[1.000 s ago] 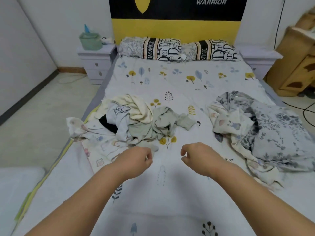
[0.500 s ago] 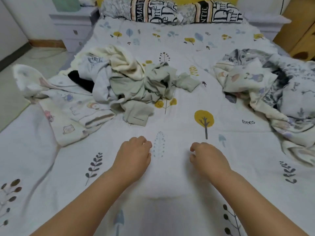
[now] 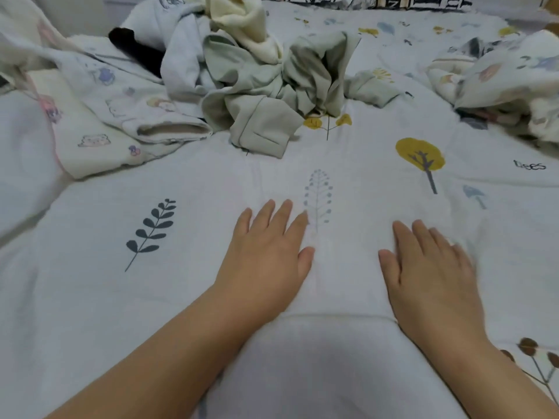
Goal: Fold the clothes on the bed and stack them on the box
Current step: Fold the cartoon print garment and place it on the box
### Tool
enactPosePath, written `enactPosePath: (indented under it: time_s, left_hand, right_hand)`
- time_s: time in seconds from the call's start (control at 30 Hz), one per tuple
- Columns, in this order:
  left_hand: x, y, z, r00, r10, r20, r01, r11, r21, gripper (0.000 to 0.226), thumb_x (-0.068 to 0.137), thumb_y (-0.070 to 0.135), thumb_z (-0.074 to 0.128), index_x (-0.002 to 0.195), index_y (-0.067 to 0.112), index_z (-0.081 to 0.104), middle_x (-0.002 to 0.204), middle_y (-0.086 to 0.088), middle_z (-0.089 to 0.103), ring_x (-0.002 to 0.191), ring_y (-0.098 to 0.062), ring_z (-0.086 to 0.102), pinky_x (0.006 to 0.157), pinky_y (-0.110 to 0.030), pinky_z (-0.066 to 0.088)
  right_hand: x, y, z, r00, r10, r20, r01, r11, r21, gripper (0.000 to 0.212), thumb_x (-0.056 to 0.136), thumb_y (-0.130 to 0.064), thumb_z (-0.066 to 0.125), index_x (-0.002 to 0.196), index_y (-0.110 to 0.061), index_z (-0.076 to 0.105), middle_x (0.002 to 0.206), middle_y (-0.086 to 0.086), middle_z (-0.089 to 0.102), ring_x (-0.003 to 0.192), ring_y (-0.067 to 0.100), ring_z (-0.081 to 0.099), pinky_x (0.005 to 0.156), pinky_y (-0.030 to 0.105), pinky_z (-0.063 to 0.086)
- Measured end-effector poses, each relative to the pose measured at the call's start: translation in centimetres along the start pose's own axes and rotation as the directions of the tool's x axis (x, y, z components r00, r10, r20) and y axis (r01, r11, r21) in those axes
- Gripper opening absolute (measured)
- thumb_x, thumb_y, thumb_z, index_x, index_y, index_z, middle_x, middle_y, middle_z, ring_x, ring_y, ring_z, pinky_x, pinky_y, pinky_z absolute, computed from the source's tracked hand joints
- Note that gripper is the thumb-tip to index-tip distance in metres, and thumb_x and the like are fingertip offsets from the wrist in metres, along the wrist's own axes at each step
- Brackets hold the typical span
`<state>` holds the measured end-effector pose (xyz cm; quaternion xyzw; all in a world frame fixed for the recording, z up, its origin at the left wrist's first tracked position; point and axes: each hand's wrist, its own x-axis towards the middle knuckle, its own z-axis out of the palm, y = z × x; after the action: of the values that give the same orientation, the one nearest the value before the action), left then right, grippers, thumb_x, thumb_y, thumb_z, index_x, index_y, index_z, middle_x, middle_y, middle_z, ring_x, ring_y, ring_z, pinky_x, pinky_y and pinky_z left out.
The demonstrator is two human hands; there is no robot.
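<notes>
Here, at ten o'clock, a cartoon-print garment (image 3: 99, 116) lies spread on the bed sheet (image 3: 90, 297). At twelve o'clock sits a crumpled heap of clothes (image 3: 257, 74): pale blue, cream and sage-green pieces, unfolded. The left hand (image 3: 266, 255) lies flat on the sheet, fingers straight, grasping nothing. The right hand (image 3: 429, 273), just beside it, rests likewise, palm down and released, its outer edge blurred. At two o'clock lies a second printed bundle (image 3: 499, 80).

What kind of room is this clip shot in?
Most likely a bedroom: a bed with a leaf-and-tree print sheet, patterned pillows at its far end, and a heap of unfolded clothes on it.
</notes>
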<state>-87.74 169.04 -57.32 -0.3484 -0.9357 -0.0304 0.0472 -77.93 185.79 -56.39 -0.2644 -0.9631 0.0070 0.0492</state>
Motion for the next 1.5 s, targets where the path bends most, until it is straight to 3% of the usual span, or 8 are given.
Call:
enactPosePath:
  time_s: [0.27,0.67,0.8,0.9,1.1,1.23,1.4,1.5]
  left_hand:
    - [-1.0,0.5,-0.5,0.997,-0.046,0.069,0.045,0.999,0.006,0.07,0.087,0.049,-0.009,0.151,0.023,0.007,0.159,-0.001,0.003,0.146,-0.019,0.002,0.117,-0.039,-0.001]
    - [-4.0,2.7,-3.6,0.974,-0.15,0.169,0.144,0.989,0.045,0.05,0.102,0.032,0.02,0.149,0.018,0.014,0.158,-0.004,0.008,0.145,-0.02,0.01,0.115,-0.037,0.01]
    - [-7.5,4.3,-5.2,0.964,-0.148,0.219,0.148,0.989,0.019,0.048,0.102,0.033,0.02,0.148,0.018,0.018,0.158,-0.004,0.009,0.145,-0.022,0.009,0.115,-0.037,0.012]
    - [-10.0,5.6,-5.8,0.954,-0.148,0.262,0.152,0.988,0.005,0.05,0.102,0.034,0.02,0.149,0.018,0.015,0.158,-0.004,0.007,0.145,-0.023,0.007,0.116,-0.038,0.01]
    - [-12.5,9.3,-7.1,0.952,-0.142,0.269,0.155,0.987,-0.029,0.041,0.099,0.034,0.027,0.133,0.015,0.037,0.148,-0.006,0.029,0.134,-0.023,0.029,0.105,-0.037,0.027]
    - [-13.0,12.0,-9.2,0.946,-0.069,0.315,0.086,0.995,-0.042,0.028,0.096,0.027,0.032,0.116,0.012,0.047,0.124,-0.007,0.045,0.115,-0.026,0.043,0.09,-0.035,0.036]
    - [-12.0,14.0,-10.3,0.967,0.057,0.249,-0.03,0.993,-0.111,0.029,0.095,0.023,0.036,0.115,0.016,0.055,0.127,-0.004,0.045,0.116,-0.025,0.047,0.085,-0.032,0.038]
    - [-10.2,14.6,-11.0,0.972,0.134,0.193,-0.105,0.983,-0.153,0.036,0.095,0.025,0.037,0.128,0.023,0.051,0.139,0.0,0.039,0.122,-0.02,0.044,0.093,-0.028,0.038]
  right_hand:
    - [-0.9,0.0,-0.6,0.997,-0.024,0.08,0.023,1.0,0.004,0.055,0.099,-0.039,0.016,0.15,-0.021,0.013,0.158,0.003,0.014,0.145,0.021,0.009,0.117,0.036,0.007]
    - [-4.1,0.9,-1.6,0.985,-0.076,0.158,0.061,0.993,0.099,0.056,0.099,-0.037,0.006,0.15,-0.015,0.014,0.157,0.008,0.011,0.145,0.025,0.01,0.117,0.038,0.01]
    - [-7.6,1.9,-3.2,0.985,-0.149,0.086,0.131,0.974,0.186,0.052,0.084,-0.029,0.025,0.108,-0.005,0.065,0.116,0.018,0.061,0.105,0.035,0.062,0.083,0.043,0.051]
    - [-10.1,2.8,-4.2,0.968,-0.201,0.152,0.18,0.974,0.138,0.054,0.094,-0.033,0.014,0.137,-0.014,0.04,0.148,0.008,0.032,0.137,0.027,0.032,0.109,0.044,0.029]
    - [-14.0,6.0,-6.3,0.911,-0.305,0.276,0.271,0.95,0.155,0.089,0.062,-0.051,-0.007,0.127,-0.017,0.044,0.13,0.003,0.043,0.128,0.02,0.037,0.106,0.037,0.027]
    - [-15.4,7.7,-8.6,0.887,-0.327,0.326,0.268,0.94,0.213,0.038,0.096,-0.032,0.032,0.125,-0.013,0.047,0.126,0.006,0.048,0.122,0.023,0.041,0.101,0.033,0.03]
    - [-15.6,8.5,-10.2,0.877,-0.322,0.357,0.237,0.935,0.263,0.021,0.091,-0.025,0.039,0.098,-0.013,0.054,0.108,0.009,0.054,0.111,0.025,0.049,0.08,0.033,0.037]
    - [-14.5,9.4,-11.2,0.87,-0.322,0.373,0.197,0.921,0.336,0.031,0.094,-0.025,0.041,0.117,-0.016,0.059,0.12,0.007,0.059,0.115,0.023,0.051,0.086,0.029,0.039]
